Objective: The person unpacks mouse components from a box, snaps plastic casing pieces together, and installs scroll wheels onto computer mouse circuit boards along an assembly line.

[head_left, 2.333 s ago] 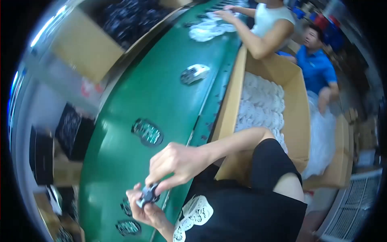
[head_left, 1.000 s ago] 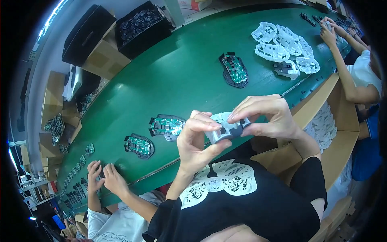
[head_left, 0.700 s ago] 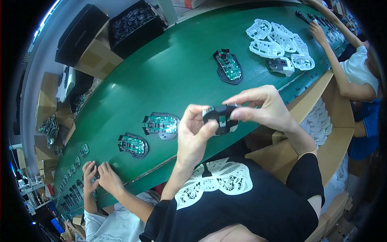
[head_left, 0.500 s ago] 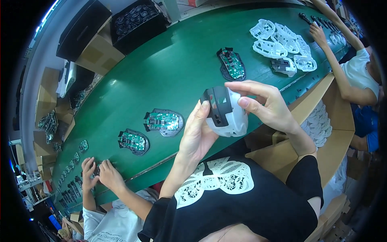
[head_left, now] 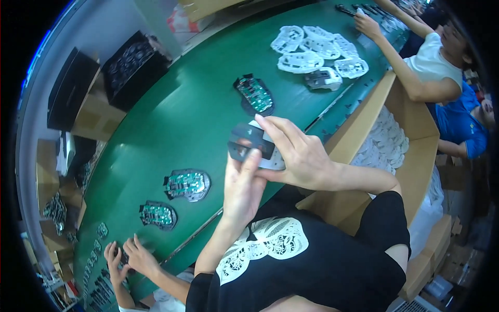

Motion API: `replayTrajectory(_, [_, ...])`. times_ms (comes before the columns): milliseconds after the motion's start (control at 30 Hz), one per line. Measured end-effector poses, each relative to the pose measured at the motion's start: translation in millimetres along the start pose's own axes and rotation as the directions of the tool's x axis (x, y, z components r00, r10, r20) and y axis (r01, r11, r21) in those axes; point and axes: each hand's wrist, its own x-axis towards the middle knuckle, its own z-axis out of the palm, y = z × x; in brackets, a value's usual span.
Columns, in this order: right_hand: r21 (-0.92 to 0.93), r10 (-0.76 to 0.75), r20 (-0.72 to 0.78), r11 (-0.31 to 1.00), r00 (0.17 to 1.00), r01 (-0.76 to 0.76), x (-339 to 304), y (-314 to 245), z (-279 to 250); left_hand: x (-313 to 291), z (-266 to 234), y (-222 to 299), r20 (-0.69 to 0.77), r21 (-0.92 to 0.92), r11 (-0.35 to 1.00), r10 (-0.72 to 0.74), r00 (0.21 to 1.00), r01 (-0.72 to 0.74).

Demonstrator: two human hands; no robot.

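A white mouse shell [head_left: 272, 161] with a dark grey front piece [head_left: 240, 134] is held up over the table's near edge. My left hand [head_left: 242, 182] grips it from below and the left, thumb pressed on the dark piece. Around its white right side my right hand [head_left: 304, 156] is closed, with fingers along the top edge. Just beyond the hands lies a dark mouse base with a green circuit board [head_left: 254, 95]. Two similar bases [head_left: 187, 184] [head_left: 158, 215] rest to the left. My fingers hide part of the shell.
White shells [head_left: 300, 62] are grouped on the green table [head_left: 140, 151] at far right, beside a grey-and-white one [head_left: 323, 78]. An open carton [head_left: 358, 136] of white parts stands at my right. Co-workers' hands [head_left: 134, 256] [head_left: 368, 26] work at both ends.
The mouse shell has tilted and turned in my hands, and my right hand has wrapped further around it. The whole view has shifted, so the table's things appear further left.
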Motion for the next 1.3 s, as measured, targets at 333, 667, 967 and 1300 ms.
replayTrajectory(333, [-0.194,0.33,0.008,0.927,0.944,-0.322,-3,109,-50,40,4,27,0.265,0.95,0.155,0.054,0.963,-0.27])
replayTrajectory(667, [-0.08,0.14,0.264,0.989,0.954,-0.123,10,152,-33,157,-48,5,0.581,0.667,-0.526,-0.075,0.81,-0.527])
replayTrajectory(967, [0.093,-0.013,0.352,0.995,0.936,-0.022,16,147,-5,91,-66,52,0.368,0.704,-0.655,0.008,0.93,-0.274])
replayTrajectory(1300, [-0.038,0.146,0.063,0.989,0.987,-0.144,18,164,-36,15,-36,79,0.33,0.857,-0.474,0.204,0.922,-0.202])
